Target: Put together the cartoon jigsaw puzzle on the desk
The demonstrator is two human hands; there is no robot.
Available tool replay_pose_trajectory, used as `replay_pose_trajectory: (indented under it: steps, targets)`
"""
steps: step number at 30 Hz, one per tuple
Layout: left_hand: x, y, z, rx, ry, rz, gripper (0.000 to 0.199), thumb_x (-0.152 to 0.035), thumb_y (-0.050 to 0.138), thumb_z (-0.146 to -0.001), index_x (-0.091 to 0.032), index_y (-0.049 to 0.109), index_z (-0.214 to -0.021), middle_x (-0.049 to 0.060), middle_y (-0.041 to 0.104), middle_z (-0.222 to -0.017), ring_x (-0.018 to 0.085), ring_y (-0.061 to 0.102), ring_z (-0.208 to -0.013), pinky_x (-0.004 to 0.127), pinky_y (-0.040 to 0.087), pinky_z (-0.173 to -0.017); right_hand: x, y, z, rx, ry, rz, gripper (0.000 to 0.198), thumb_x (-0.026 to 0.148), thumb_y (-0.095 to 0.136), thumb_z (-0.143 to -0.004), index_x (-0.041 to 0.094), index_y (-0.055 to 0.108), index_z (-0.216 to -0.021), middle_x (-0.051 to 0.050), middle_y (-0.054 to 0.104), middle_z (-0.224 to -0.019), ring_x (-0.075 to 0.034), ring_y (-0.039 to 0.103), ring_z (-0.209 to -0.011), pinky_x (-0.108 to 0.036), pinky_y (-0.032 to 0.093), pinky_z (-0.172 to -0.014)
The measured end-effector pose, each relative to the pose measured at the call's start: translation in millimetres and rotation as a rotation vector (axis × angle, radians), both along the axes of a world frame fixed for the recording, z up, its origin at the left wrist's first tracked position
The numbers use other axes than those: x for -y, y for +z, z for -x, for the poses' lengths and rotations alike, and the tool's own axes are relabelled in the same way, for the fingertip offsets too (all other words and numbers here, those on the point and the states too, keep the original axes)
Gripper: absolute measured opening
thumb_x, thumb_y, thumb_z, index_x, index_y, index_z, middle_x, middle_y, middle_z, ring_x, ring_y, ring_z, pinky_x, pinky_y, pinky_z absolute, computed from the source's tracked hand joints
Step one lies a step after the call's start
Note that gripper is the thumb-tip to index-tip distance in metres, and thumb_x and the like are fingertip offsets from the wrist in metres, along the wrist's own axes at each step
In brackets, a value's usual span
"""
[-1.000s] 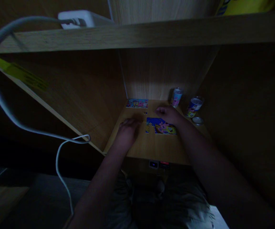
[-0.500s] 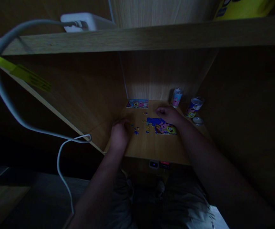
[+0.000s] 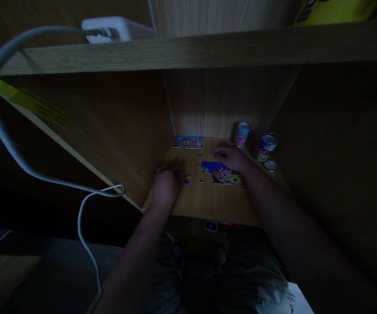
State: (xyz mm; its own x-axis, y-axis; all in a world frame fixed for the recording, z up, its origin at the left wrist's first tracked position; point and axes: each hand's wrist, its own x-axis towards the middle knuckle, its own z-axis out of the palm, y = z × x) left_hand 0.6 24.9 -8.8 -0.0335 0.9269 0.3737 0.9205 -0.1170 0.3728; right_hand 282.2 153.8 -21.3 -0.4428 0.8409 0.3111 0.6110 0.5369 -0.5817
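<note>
My left hand [image 3: 167, 184] is over the left part of the wooden shelf board, fingers bent down and together. Its fingertips meet a small blue jigsaw piece [image 3: 182, 172]. Just to the right lies a joined pair or cluster of jigsaw pieces [image 3: 187, 179]. My right hand [image 3: 231, 158] is curled closed above the top edge of a partly joined cartoon jigsaw puzzle [image 3: 226, 176]; whatever its fingers may hold is hidden. More loose pieces lie left of the puzzle, among them a yellow one [image 3: 198, 166] and a small dark one [image 3: 199, 155].
A cartoon picture card [image 3: 188, 142] lies at the back left. Two cartoon-printed clear cans [image 3: 242, 134] stand at the right, with a round lid [image 3: 271, 165] near the front one. An upper shelf [image 3: 188, 54] holds a white adapter [image 3: 119, 29]; its cable [image 3: 41, 176] hangs at the left.
My left hand has shifted slightly right, bringing its fingertips onto the small blue jigsaw piece. The right hand stays almost where it was.
</note>
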Motion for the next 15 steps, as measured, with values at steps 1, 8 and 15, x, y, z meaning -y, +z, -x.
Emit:
replay_pose_trajectory:
  steps: [1, 8, 15]
  targets:
    - [0.8, 0.1, -0.1, 0.017, -0.017, -0.013, 0.022, -0.016, 0.061, -0.094, -0.022, 0.08, -0.104, 0.009, 0.077, -0.11, 0.028, 0.069, -0.104, 0.043, 0.054, -0.101, -0.2, -0.1, -0.1, 0.0, 0.003, 0.001, 0.032, 0.041, 0.055, -0.098, 0.019, 0.075, -0.089, -0.003, 0.074, -0.079, -0.018, 0.065, -0.073, -0.029, 0.042, -0.066]
    - [7.6, 4.9, -1.3, 0.099, -0.151, -0.075, 0.024, -0.004, 0.06, -0.086, -0.023, 0.075, -0.085, 0.005, 0.073, -0.097, 0.023, 0.068, -0.097, 0.038, 0.054, -0.096, -1.4, -0.3, -0.1, 0.012, -0.009, -0.011, 0.029, 0.04, 0.057, -0.098, 0.02, 0.076, -0.09, -0.004, 0.076, -0.083, -0.019, 0.067, -0.076, -0.03, 0.045, -0.069]
    - [7.1, 4.9, -1.8, 0.095, -0.101, -0.066, 0.023, -0.004, 0.061, -0.084, -0.022, 0.075, -0.083, 0.006, 0.073, -0.096, 0.024, 0.067, -0.096, 0.038, 0.054, -0.095, -2.0, -2.0, 0.0, 0.008, -0.019, -0.001, 0.031, 0.042, 0.056, -0.1, 0.02, 0.077, -0.094, -0.004, 0.078, -0.086, -0.019, 0.069, -0.077, -0.029, 0.046, -0.069]
